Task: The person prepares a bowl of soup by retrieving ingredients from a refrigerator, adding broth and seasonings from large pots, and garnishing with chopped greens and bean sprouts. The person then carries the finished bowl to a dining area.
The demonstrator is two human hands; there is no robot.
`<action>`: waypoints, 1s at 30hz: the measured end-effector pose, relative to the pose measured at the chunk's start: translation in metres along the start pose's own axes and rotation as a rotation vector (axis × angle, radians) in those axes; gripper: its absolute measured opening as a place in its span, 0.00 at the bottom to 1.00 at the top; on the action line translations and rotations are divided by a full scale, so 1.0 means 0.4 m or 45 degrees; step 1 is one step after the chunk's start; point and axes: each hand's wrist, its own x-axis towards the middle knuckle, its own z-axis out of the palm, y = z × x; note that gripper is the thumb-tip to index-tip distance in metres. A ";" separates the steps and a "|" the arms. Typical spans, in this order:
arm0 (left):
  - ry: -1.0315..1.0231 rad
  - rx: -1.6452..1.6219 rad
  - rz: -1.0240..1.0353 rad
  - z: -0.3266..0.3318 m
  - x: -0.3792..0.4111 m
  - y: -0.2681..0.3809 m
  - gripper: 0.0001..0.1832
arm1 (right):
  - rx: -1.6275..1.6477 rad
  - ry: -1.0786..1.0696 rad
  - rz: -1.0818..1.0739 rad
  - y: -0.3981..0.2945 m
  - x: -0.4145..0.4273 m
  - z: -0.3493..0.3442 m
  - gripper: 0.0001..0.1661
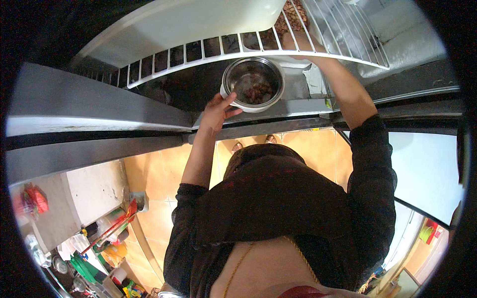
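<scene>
A round metal bowl with a pale outer wall point(224, 80) stands tilted near the front edge inside a fridge-like cabinet, with a small heap of brown pieces point(258, 93) at its bottom. My left hand point(220, 111) holds its lower left rim, thumb and fingers at the edge. My right hand point(298, 44) reaches beneath a white wire shelf point(223, 56), next to a mass of similar brown pieces point(294, 18). The shelf bars partly hide that hand, so its fingers and any grip cannot be made out.
A large pale tray or bin point(186, 22) rests on the wire shelf. Grey cabinet walls and a sill point(294, 107) frame the opening. A light door panel point(425, 171) stands at right. Behind at lower left are a counter point(56, 208) and cluttered household items.
</scene>
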 end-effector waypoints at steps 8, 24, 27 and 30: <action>0.012 -0.013 0.027 0.002 -0.012 -0.004 0.16 | 1.232 0.026 -0.194 0.063 -0.052 0.014 0.15; 0.024 -0.059 0.007 0.000 -0.001 -0.002 0.15 | 2.155 0.057 0.651 0.085 -0.233 -0.039 0.18; -0.038 -0.021 -0.021 -0.010 0.006 -0.004 0.17 | 1.546 0.022 0.639 -0.045 -0.303 -0.073 0.15; -0.063 -0.006 -0.039 -0.001 0.007 0.005 0.17 | 0.991 0.366 0.148 -0.129 -0.347 0.014 0.13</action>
